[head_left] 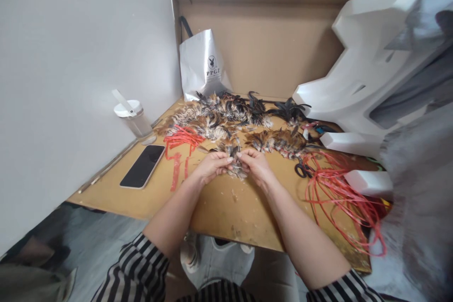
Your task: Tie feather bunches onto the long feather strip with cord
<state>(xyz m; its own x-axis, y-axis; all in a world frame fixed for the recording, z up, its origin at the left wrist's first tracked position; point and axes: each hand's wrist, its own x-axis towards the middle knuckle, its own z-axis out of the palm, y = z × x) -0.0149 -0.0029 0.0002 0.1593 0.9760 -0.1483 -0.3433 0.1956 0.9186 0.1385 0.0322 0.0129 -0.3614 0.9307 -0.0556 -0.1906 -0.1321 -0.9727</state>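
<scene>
From the head view, the bare left hand [216,167] and bare right hand [257,165] each pinched a small brown-and-grey feather bundle [236,168] at six o'clock from centre, their bare forearms [174,212] angling in from seven and five o'clock.

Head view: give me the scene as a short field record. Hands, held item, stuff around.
left hand: left hand, fingertips pinching the feather bunch
right hand: right hand, pinching the same bunch
surface: brown tabletop
beyond hands: rows of feathers, silver bag
left side: red strips, phone, lidded cup
right side: black scissor handles, tangled red strands, white angular piece
</scene>
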